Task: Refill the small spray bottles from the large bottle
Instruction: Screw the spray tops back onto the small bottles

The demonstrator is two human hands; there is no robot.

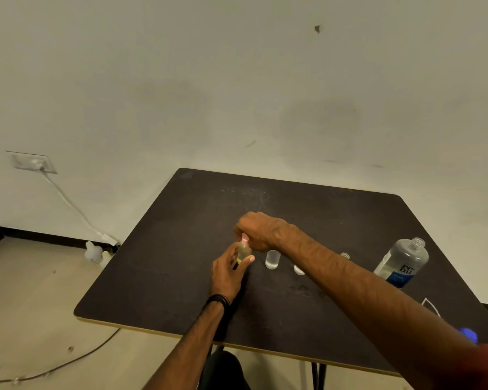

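Yellowish small spray bottle [243, 251] sits upright in the left hand [228, 273], fingers and thumb curled round its body, long axis vertical. Right hand [261, 230] is directly above, fingertips pinched together on the pinkish top [245, 237] at the neck; prob. twisting it, can't tell if on or off. So the cap lies straight up from the left fingers w/ the right hand already on it. Just right of those fingers stands a clear small bottle [272, 259], uncapped; another [299, 269] is partly hidden behind the right forearm. Farther right on the dark table [181, 277], well apart, the large bottle [403, 263] stands open.
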